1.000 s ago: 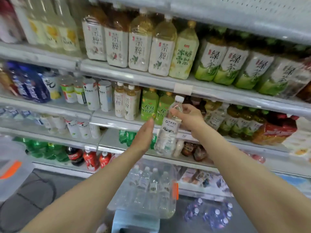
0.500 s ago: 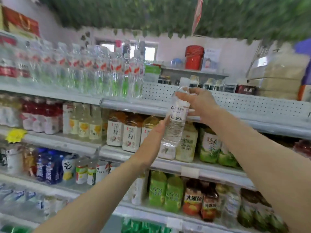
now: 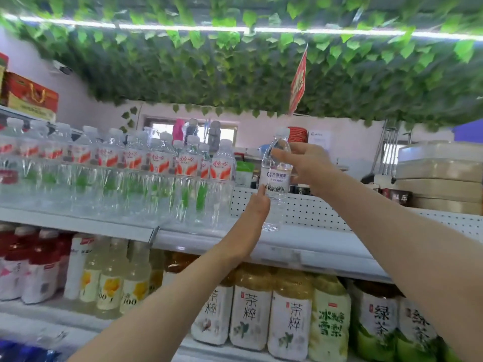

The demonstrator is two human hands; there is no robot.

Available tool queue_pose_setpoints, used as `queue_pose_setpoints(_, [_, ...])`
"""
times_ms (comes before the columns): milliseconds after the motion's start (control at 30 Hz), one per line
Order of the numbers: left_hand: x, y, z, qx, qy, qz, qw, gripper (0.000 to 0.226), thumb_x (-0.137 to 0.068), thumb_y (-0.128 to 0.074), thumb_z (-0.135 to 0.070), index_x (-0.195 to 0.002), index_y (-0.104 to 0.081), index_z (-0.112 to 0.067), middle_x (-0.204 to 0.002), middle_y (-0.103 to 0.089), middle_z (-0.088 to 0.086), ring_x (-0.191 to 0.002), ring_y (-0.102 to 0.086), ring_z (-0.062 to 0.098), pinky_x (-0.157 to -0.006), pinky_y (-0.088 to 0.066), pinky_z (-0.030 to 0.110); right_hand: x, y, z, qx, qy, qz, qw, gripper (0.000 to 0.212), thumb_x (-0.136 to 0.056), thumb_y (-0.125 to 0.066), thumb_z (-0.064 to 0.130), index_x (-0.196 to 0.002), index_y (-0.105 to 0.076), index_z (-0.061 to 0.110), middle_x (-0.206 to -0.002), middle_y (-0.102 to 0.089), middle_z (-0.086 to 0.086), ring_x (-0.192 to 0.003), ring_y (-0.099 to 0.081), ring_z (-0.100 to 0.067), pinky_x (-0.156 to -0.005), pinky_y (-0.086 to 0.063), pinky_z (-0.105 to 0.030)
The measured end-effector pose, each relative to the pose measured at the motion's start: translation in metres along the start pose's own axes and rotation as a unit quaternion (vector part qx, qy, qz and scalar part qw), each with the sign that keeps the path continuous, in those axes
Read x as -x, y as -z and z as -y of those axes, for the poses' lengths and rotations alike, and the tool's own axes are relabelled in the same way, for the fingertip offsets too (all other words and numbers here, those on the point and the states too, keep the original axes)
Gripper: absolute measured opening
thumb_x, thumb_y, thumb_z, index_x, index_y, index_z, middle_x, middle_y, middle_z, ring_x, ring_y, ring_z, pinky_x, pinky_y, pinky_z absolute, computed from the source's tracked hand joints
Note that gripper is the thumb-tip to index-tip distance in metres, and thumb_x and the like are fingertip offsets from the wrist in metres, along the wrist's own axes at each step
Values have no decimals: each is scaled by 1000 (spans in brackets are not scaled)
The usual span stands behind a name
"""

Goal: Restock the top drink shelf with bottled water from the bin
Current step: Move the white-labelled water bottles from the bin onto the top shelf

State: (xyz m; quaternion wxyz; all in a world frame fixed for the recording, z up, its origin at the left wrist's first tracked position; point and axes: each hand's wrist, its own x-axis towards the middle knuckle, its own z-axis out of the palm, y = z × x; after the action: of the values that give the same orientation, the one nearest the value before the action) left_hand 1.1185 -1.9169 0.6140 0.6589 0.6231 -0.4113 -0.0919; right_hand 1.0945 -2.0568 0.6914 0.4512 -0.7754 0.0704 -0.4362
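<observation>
This is a small grocery shop: long white metal shelves (image 3: pixel 300 246) carry rows of clear plastic water bottles with red labels (image 3: pixel 156 163) and white-labelled tea bottles (image 3: pixel 251 317), under green plastic ivy leaves (image 3: pixel 209 69).

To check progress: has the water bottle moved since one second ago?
Yes. The water bottle, held by the right hand, has risen: it was level with the lower tea shelves, and now its base is at the top shelf.
</observation>
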Motion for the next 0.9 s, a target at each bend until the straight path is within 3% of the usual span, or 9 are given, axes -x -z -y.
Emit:
queue_pose_setpoints(67, [-18, 2, 5, 6, -7, 1, 1000, 48, -108, -12, -12, -150, -26, 6, -163, -19, 15, -152, -16, 23, -121, -15, 33, -20, -9, -14, -7, -7, -3, 1000, 24, -83, -83, 27, -105, -74, 20, -102, -78, -4, -90, -76, -22, -76, -63, -42])
queue_pose_setpoints(200, [-61, 6, 19, -27, -8, 10, 1000, 44, -108, -12, -2, -147, -29, 9, -160, -25, 20, -150, -20, 28, -118, -20, 33, -55, -25, -43, -34, -20, -20, 999, 16, -83, -83, 22, -97, -76, 21, -92, -79, -3, -75, -77, -17, -53, -58, -26])
queue_pose_setpoints(400, [-107, 23, 53, -97, 43, 47, 993, 49, -110, -20, -18, -155, -14, -1, -161, -19, 23, -149, -18, 35, -118, -20, 39, -92, -42, -76, -26, -30, -27, 999, 25, -83, -84, 21, -106, -77, 14, -100, -79, -8, -88, -77, -24, -63, -61, -33])
queue_pose_setpoints(467, [-117, 23, 62, -120, 51, 42, 991, 58, -110, -17, -36, -159, -1, -10, -165, -4, 15, -152, -7, 33, -121, -14, 44, -101, -45, -86, -32, -33, -27, 999, 27, -82, -84, 22, -107, -78, 14, -98, -79, -7, -87, -77, -23, -65, -62, -34])
queue_pose_setpoints(533, [-122, 27, 81, -127, 39, 90, 987, 69, -102, -10, -60, -158, 12, -26, -166, 14, 3, -153, 9, 26, -123, -3, 51, -107, -48, -95, -35, -44, -25, 998, 25, -82, -85, 24, -105, -78, 16, -93, -80, -3, -82, -77, -19, -61, -60, -30])
queue_pose_setpoints(600, [-132, 28, 98, -129, 48, 94, 986, 75, -95, -7, -70, -156, 16, -32, -165, 20, 1, -152, 15, 23, -122, 2, 52, -112, -50, -103, -33, -55, -19, 998, 22, -83, -85, 26, -103, -78, 19, -90, -80, -1, -80, -77, -18, -61, -60, -29])
queue_pose_setpoints(667, [-145, 25, 106, -138, 55, 92, 985, 80, -92, -6, -74, -156, 17, -32, -165, 20, 1, -152, 16, 23, -120, 4, 51, -117, -52, -110, -30, -60, -12, 998, 24, -82, -85, 29, -103, -78, 21, -92, -80, -1, -85, -77, -20, -65, -60, -31])
queue_pose_setpoints(767, [-151, 25, 107, -135, 71, 95, 984, 80, -92, -5, -74, -156, 17, -30, -165, 19, 3, -152, 17, 23, -120, 6, 50, -123, -56, -118, -28, -72, -8, 997, 39, -79, -86, 33, -115, -75, 20, -108, -77, -4, -101, -72, -25, -86, -60, -43])
queue_pose_setpoints(900, [-152, 26, 109, -137, 70, 96, 983, 81, -94, -4, -70, -157, 17, -23, -165, 18, 3, -151, 20, 23, -120, 7, 47, -129, -61, -122, -31, -73, 3, 997, 34, -80, -86, 34, -111, -77, 24, -95, -79, 4, -96, -72, -20, -72, -57, -34])
